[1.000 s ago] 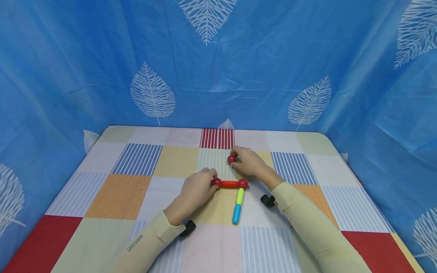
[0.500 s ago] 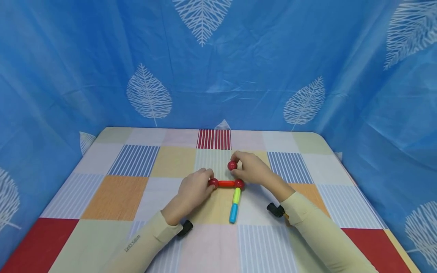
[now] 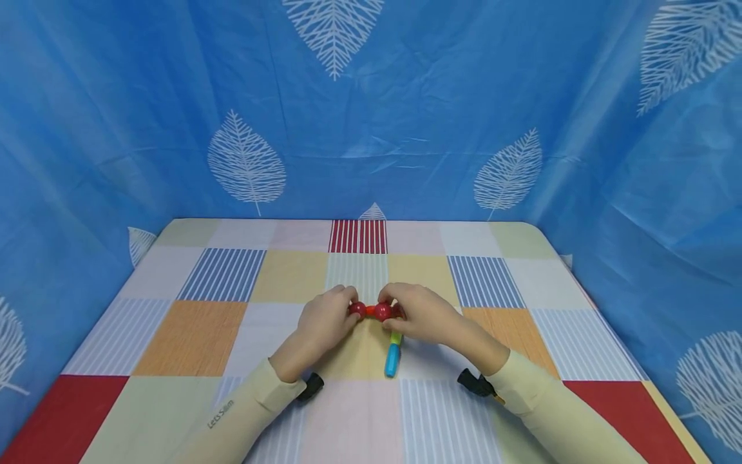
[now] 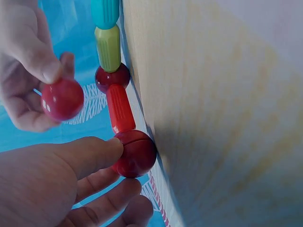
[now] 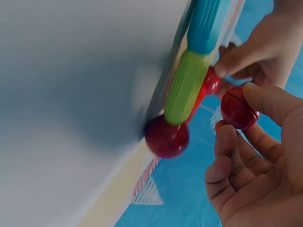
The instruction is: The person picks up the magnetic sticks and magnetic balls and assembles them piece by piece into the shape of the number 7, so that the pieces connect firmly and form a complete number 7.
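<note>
My left hand [image 3: 326,317] pinches a glossy red ball [image 4: 137,155] at the left end of an L-shaped line of pieces on the table. From that ball a red rod [image 4: 120,109] runs to a second red ball [image 5: 166,137] at the corner. A yellow-green rod [image 5: 186,87] comes off the corner ball toward the person, with a blue rod [image 3: 392,361] end to end after it. Between thumb and fingers, my right hand [image 3: 420,312] holds a third red ball [image 5: 238,108] raised above the line, apart from it. In the head view this hand mostly covers the corner ball.
A patchwork-patterned cloth [image 3: 185,335] covers the table. Blue curtains [image 3: 406,96] with white leaf prints surround its back and sides. Small black devices [image 3: 311,388] are worn under both wrists.
My right hand has come nearer and slightly left with its red ball, from behind the line to above the red rod. The left hand keeps its pinch. The view has shifted slightly.
</note>
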`<state>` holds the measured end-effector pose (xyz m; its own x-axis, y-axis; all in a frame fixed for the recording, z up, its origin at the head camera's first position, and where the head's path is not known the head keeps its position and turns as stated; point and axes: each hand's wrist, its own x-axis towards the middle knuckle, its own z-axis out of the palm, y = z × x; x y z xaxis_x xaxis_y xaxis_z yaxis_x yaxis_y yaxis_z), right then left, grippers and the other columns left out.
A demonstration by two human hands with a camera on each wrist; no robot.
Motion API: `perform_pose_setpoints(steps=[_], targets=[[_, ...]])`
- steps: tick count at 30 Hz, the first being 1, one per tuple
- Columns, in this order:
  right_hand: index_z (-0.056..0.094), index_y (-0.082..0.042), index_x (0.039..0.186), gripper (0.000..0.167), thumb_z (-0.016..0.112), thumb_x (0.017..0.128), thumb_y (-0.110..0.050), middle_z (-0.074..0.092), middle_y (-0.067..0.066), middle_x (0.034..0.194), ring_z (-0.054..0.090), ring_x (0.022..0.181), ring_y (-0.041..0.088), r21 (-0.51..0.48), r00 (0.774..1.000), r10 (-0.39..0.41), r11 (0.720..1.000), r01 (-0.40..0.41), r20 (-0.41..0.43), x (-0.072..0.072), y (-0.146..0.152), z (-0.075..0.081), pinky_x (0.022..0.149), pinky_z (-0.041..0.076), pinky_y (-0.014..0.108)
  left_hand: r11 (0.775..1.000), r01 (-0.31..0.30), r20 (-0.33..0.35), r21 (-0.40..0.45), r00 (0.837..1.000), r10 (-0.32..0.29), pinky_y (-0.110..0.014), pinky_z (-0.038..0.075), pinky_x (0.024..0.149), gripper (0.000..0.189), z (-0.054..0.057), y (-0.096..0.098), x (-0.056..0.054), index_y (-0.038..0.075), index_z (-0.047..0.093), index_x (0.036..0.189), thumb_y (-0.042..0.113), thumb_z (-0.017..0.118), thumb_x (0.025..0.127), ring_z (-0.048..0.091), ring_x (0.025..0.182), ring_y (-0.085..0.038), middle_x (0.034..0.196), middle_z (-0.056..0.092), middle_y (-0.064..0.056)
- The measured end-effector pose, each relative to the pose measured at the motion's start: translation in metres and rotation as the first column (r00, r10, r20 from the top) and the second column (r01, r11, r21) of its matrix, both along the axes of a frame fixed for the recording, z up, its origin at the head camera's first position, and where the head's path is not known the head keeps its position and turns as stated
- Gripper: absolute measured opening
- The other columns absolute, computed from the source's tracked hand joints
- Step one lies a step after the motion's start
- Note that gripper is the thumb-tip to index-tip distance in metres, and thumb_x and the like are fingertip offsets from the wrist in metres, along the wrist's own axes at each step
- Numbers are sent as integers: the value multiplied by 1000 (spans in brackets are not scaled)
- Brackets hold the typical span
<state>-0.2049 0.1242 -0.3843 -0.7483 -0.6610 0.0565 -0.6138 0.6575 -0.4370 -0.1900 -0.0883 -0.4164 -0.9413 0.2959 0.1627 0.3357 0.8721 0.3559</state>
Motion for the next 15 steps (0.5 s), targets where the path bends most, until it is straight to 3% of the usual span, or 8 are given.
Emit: perform_pose_setpoints(steps=[6,10,15], targets=[[61,-18,110,34,78,83,-29,62,-11,98,53,71,7,51,997,65,997,-63,-31,19,-3,-1,69,48,24,1000,2,0,10,1000,-2,-30,47,54,20,0,-1,1,11,66,94,21,79,83,54,65,-13,81,58,0],[60,-18,109,33,78,83,-29,60,-13,94,50,65,5,84,996,94,992,-94,-1,31,-4,-4,67,47,22,1000,7,-1,11,1000,-7,-29,46,54,21,0,-1,1,11,66,95,22,79,83,53,64,-12,80,57,1],[61,-19,108,32,77,83,-30,56,-15,93,50,72,3,118,987,162,980,-160,-9,45,-7,-8,70,46,20,1000,4,0,10,1000,-4,-29,45,52,21,1,-1,1,11,66,95,23,79,84,52,63,-12,80,57,0]])
